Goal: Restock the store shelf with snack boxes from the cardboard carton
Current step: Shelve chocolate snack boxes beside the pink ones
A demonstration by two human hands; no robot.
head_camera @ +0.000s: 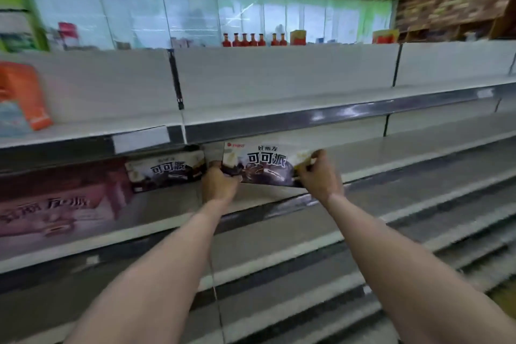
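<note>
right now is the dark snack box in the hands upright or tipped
Tipped: the dark cocoa pie box slants, right end lower, gripped by left hand and right hand.

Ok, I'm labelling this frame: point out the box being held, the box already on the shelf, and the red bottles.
held snack box (265,163): head view, front face
shelved snack box (166,172): head view, front face
red bottles (245,39): head view, middle of the row

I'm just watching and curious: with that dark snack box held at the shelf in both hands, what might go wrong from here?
1. The dark snack box is tilted, its right end higher, gripped only at its ends by the left hand and right hand; it could slip or land crooked.
2. It may catch the edge of the shelf above, which sits close over it.
3. Sliding it left could nudge the neighbouring dark box.
</note>
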